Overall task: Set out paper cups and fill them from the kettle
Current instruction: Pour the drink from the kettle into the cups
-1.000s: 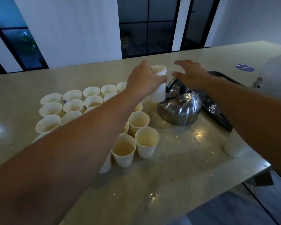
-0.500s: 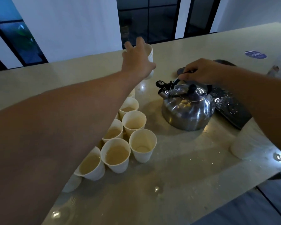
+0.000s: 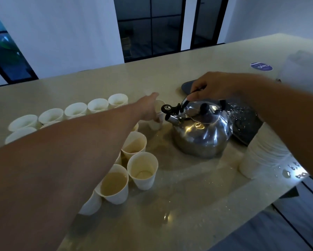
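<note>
Head view: left hand [image 3: 150, 107] grips a paper cup [image 3: 156, 119] on the counter [image 3: 188, 196], at 9 o'clock of the kettle [image 3: 201, 131]. Right hand [image 3: 211, 87] grips its handle. Many cups stand set out; nearest ones hold liquid. Filling appears unfinished.

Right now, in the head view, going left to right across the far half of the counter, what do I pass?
Row of white paper cups → left hand gripping a white paper cup → shiny steel kettle, right hand on its handle → round blue sticker.
</note>
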Motion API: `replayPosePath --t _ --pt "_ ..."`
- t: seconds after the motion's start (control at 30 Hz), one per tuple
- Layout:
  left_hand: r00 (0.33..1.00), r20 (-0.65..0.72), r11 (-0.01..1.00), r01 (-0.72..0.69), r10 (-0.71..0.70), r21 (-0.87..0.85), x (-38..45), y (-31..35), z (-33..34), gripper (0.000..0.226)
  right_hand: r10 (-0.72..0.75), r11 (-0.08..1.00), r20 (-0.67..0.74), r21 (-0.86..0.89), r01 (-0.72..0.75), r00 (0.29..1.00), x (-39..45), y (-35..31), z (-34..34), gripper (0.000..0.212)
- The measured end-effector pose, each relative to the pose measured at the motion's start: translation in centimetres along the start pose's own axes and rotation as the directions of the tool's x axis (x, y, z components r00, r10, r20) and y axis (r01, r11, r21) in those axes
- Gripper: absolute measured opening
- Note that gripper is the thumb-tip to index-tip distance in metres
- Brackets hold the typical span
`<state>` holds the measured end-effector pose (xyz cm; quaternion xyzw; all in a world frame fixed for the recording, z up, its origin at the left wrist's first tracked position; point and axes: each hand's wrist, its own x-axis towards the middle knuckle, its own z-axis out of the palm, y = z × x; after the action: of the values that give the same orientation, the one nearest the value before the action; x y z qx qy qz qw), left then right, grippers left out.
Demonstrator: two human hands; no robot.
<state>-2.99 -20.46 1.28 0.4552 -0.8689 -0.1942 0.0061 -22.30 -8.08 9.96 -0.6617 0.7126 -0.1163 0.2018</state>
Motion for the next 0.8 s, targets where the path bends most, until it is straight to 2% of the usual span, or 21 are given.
replayPosePath --t 0.07,0.13,0.23,0.37,0.47,0.57,0.8 --pt "0.998 0.052 0.996 -0.024 0.02 0.087 -0.6 0.1 -0.7 0.115 -0.022 1.0 -0.003 0.013 0.022 1.0 -0.3 -0.8 -0.3 0.019" --pt "0.996 0.051 0.991 -0.079 0.074 0.106 -1.8 0.5 -2.2 0.114 -0.046 0.999 0.01 -0.026 0.046 0.999 -0.7 -1.8 -0.7 0.024" --pt "0.989 -0.053 0.986 -0.133 0.139 0.105 -4.0 1.0 -4.9 0.095 -0.071 0.991 0.025 -0.115 0.074 0.997 -0.8 -3.5 -1.2 0.029" --pt "0.967 -0.166 0.979 -0.2 0.193 -0.024 -7.6 1.0 -7.5 0.061 -0.118 0.981 0.02 -0.154 0.12 0.993 -1.3 -5.9 -1.1 0.024" --pt "0.957 -0.114 0.957 -0.278 0.268 -0.082 -10.7 1.3 -8.6 0.043 -0.159 0.972 0.015 -0.172 0.159 0.987 -1.9 -7.4 -1.0 0.022" --pt "0.949 -0.068 0.947 -0.311 0.306 -0.081 -12.9 1.3 -8.5 0.037 -0.175 0.964 0.029 -0.196 0.177 0.984 -2.5 -9.0 -0.9 0.021" --pt "0.934 -0.114 0.939 -0.343 0.338 -0.032 -14.0 0.3 -8.4 0.023 -0.204 0.939 0.038 -0.277 0.206 0.978 -3.5 -12.3 -0.9 0.018"
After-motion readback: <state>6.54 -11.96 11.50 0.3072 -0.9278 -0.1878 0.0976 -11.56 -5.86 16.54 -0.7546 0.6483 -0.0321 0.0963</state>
